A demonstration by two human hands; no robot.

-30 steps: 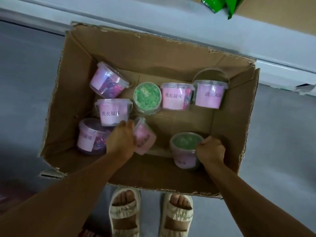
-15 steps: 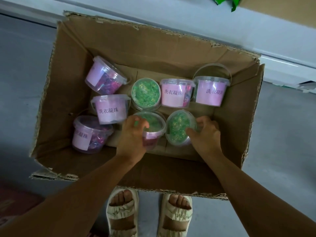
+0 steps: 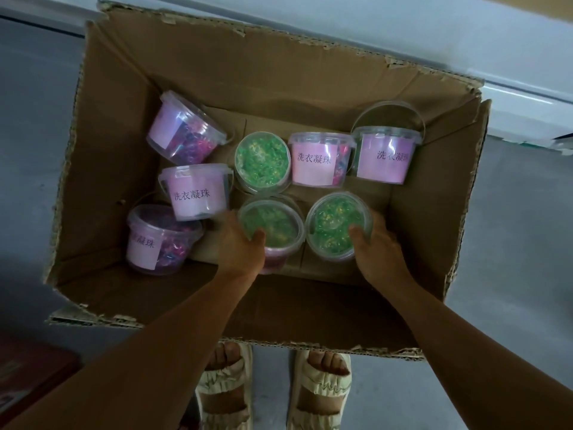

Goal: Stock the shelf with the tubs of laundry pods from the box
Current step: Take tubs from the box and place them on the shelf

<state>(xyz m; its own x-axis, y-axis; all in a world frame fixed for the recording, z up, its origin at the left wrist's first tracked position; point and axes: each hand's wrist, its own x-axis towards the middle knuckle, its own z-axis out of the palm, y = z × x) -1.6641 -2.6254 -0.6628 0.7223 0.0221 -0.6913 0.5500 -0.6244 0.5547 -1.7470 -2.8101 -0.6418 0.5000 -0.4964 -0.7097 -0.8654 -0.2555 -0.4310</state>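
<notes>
Sandals of pale ruched strap (image 3: 274, 386) stand on the grey floor just behind the torn brown cardboard box (image 3: 279, 88), and both forearms reach over its near wall. The left hand (image 3: 240, 246) grips a clear plastic tub of green pods with a pink label (image 3: 271, 226), thumb hooked over its lid; the right hand (image 3: 376, 243) grips a second clear green-pod tub (image 3: 336, 225) the same way. Both tubs sit upright, lids facing up, just beside each other, so a straight lift should clear the box. Beyond them six more tubs lie scattered, some tipped. Past the box runs a white ledge (image 3: 403, 41), possibly the shelf base.
</notes>
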